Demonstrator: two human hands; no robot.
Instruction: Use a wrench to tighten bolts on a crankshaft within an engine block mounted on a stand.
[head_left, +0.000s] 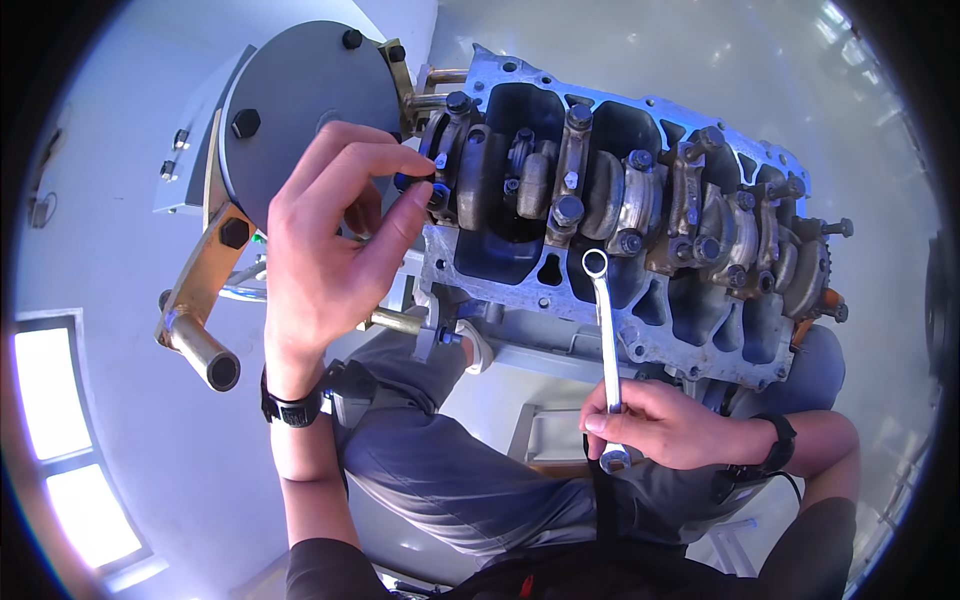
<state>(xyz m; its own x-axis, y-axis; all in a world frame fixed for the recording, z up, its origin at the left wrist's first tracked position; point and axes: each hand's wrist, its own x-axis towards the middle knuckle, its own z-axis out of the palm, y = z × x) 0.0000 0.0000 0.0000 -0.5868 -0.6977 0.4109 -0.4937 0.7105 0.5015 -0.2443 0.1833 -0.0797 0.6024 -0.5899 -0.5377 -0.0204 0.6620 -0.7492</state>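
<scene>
An engine block (480, 262) lies with its crankshaft (535, 185) exposed, held down by several bearing caps with bolts. At the block's left end, my left hand (335, 230) reaches over, thumb and forefinger pinching at a dark bolt head (437, 196) on the end bearing cap (455, 135); the fingertips partly hide it. My right hand (660, 425) is closed around the lower shaft of a silver combination wrench (608, 345). The wrench's ring end points up over the block's near edge, apart from any bolt. Its other end shows below my fingers.
A grey round plate (305, 110) of the engine stand, with brass-coloured arms and a tube handle (203, 352), stands at the left. A toothed wheel (822, 270) sits at the block's right end. My legs (450, 460) are beneath the near side.
</scene>
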